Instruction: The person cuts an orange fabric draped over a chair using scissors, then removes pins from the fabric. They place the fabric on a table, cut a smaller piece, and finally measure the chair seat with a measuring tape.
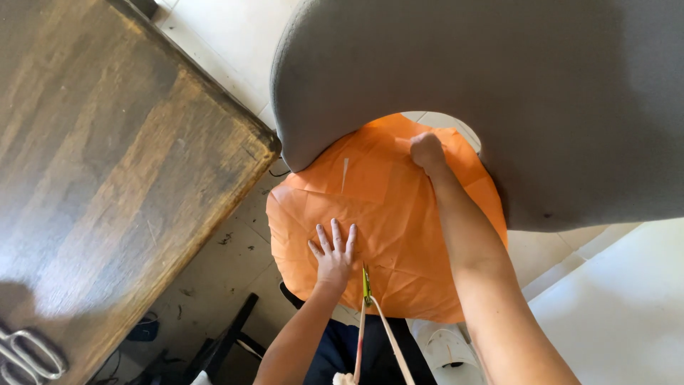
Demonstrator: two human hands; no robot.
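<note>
The left hand (335, 251), fingers spread, presses flat on the orange fabric (385, 228) at centre frame. The right hand (427, 151) pinches its upper edge; next needs pulling it taut, I judge.

strong daylight is pouring in from the right, blowing out the white surface (627, 299) and glaring off the orange sheet (399, 235). the wooden table (107, 164) is sitting dimmer, shadow pooling at its lower left. edges are bending from the wide lens; focus is holding sharp.

Both hands (335, 253) on orange paper (388, 214)
</note>
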